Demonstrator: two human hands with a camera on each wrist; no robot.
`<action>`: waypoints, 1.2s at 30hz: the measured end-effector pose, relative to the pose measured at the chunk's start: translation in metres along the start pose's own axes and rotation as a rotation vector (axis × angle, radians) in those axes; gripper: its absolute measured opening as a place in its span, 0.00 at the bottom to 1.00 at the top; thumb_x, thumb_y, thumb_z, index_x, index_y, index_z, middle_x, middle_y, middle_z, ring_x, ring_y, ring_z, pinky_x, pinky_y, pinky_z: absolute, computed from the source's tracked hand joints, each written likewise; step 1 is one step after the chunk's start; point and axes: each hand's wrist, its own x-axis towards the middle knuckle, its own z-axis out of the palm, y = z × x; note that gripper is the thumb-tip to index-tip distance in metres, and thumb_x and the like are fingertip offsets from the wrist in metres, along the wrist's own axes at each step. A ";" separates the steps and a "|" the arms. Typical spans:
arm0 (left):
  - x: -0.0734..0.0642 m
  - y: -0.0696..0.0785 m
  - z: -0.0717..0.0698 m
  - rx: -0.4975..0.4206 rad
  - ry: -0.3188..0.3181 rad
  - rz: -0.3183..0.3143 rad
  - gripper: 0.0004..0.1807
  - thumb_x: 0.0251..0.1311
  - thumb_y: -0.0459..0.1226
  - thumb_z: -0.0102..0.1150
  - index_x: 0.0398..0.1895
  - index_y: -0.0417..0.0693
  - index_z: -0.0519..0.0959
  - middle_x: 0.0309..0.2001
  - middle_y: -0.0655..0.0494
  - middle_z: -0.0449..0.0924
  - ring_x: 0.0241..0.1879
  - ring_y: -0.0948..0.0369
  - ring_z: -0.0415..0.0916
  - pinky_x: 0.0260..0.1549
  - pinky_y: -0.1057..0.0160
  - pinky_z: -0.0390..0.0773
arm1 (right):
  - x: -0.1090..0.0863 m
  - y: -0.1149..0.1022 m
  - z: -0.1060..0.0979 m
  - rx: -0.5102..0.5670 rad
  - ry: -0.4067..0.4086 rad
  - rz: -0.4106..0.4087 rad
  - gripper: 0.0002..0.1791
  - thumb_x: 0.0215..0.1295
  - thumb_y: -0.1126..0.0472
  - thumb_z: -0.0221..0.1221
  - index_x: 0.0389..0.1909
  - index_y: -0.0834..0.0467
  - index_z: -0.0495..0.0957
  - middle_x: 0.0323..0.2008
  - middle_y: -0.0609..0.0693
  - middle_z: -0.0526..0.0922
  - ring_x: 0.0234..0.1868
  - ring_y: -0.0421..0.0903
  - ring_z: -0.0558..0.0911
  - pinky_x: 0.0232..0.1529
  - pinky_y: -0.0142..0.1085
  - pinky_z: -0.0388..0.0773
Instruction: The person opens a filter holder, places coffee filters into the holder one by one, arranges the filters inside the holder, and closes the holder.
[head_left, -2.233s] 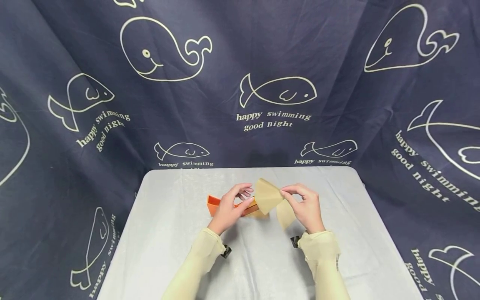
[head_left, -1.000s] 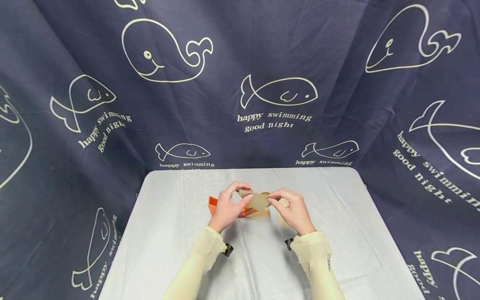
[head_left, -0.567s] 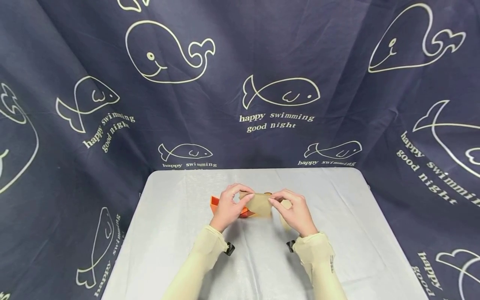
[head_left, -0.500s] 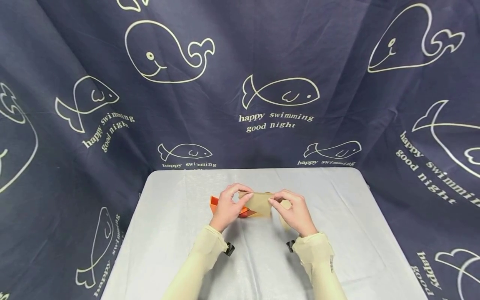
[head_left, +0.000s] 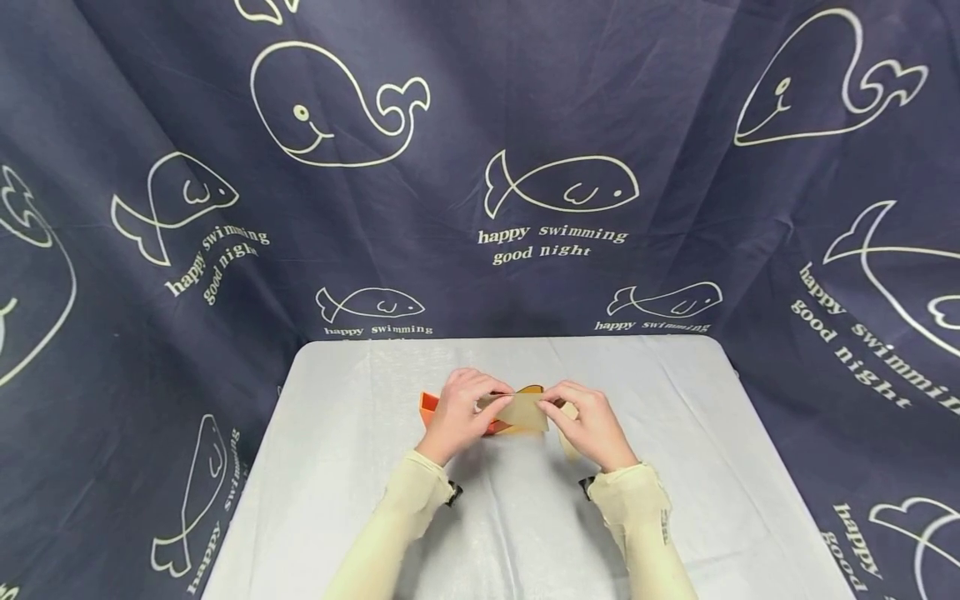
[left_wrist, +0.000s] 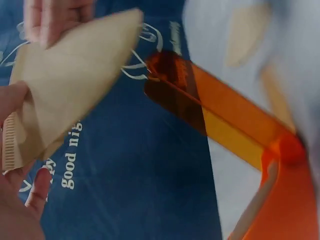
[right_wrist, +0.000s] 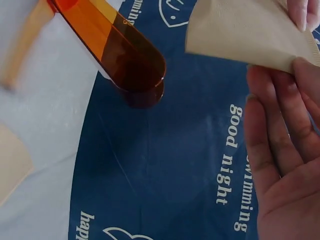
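Note:
A tan paper coffee filter (head_left: 527, 412) is held between both hands, above the table. My left hand (head_left: 459, 417) pinches its left end between thumb and fingers. My right hand (head_left: 594, 427) pinches the other end. In the left wrist view the filter (left_wrist: 70, 90) shows a crimped seam and a curved edge. Just beyond the hands lies a see-through orange holder (head_left: 428, 406), partly covered by the left hand and the filter. Its long trough with rounded end (right_wrist: 117, 45) shows in the right wrist view. A second coffee filter (left_wrist: 247, 34) lies flat on the table.
The table (head_left: 360, 367) has a pale grey cover. Dark blue cloth (head_left: 450, 208) with whale and fish drawings hangs behind it and on both sides. A narrow tan strip (right_wrist: 25, 42), blurred, appears near the orange holder.
Earlier the right hand alone held the fanned-out filter, with the left hand by the orange holder. Both hands now pinch the filter. Lately it tilted, and the left fingers shifted slightly right.

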 end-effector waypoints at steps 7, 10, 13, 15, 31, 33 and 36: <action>-0.003 0.001 0.006 -0.016 0.074 -0.010 0.03 0.66 0.41 0.69 0.40 0.56 0.88 0.37 0.66 0.89 0.41 0.65 0.81 0.56 0.59 0.72 | -0.003 0.006 0.006 0.077 0.028 0.029 0.02 0.65 0.60 0.71 0.36 0.49 0.88 0.36 0.40 0.88 0.39 0.38 0.85 0.45 0.35 0.81; -0.003 0.001 0.007 -0.058 0.079 -0.070 0.03 0.66 0.42 0.68 0.41 0.57 0.88 0.38 0.66 0.89 0.42 0.65 0.80 0.56 0.59 0.72 | -0.004 0.009 0.008 0.093 0.013 0.026 0.02 0.64 0.61 0.71 0.35 0.50 0.88 0.34 0.41 0.88 0.37 0.38 0.84 0.43 0.34 0.80; -0.005 0.001 0.008 -0.067 0.068 -0.107 0.04 0.68 0.42 0.67 0.41 0.57 0.88 0.39 0.67 0.88 0.44 0.66 0.81 0.55 0.60 0.73 | -0.006 0.010 0.009 0.085 -0.003 0.031 0.02 0.66 0.62 0.69 0.35 0.50 0.88 0.33 0.42 0.88 0.34 0.36 0.84 0.38 0.32 0.81; -0.005 0.001 0.008 -0.060 0.059 -0.111 0.05 0.67 0.43 0.67 0.42 0.57 0.88 0.40 0.67 0.88 0.45 0.65 0.81 0.55 0.59 0.73 | -0.006 0.010 0.008 0.076 -0.010 0.038 0.02 0.66 0.61 0.69 0.36 0.51 0.89 0.33 0.42 0.89 0.32 0.35 0.84 0.35 0.32 0.82; -0.004 0.002 0.002 -0.012 0.028 -0.043 0.04 0.63 0.41 0.71 0.40 0.58 0.89 0.37 0.68 0.88 0.43 0.66 0.81 0.58 0.59 0.72 | -0.004 0.003 0.006 -0.044 -0.070 0.002 0.02 0.67 0.55 0.69 0.35 0.48 0.87 0.32 0.37 0.86 0.30 0.32 0.82 0.33 0.39 0.83; -0.005 0.003 0.002 -0.045 0.042 -0.094 0.03 0.64 0.40 0.71 0.40 0.58 0.89 0.37 0.68 0.88 0.43 0.65 0.80 0.56 0.58 0.73 | -0.005 0.003 0.007 0.022 -0.059 0.074 0.03 0.67 0.55 0.69 0.38 0.49 0.87 0.35 0.39 0.88 0.33 0.34 0.84 0.36 0.37 0.84; -0.005 0.004 0.002 -0.113 0.077 -0.172 0.03 0.64 0.40 0.70 0.40 0.58 0.89 0.36 0.67 0.87 0.44 0.64 0.79 0.54 0.57 0.74 | -0.007 0.004 0.009 0.146 -0.034 0.188 0.06 0.65 0.57 0.71 0.41 0.51 0.87 0.38 0.45 0.90 0.35 0.35 0.85 0.39 0.32 0.84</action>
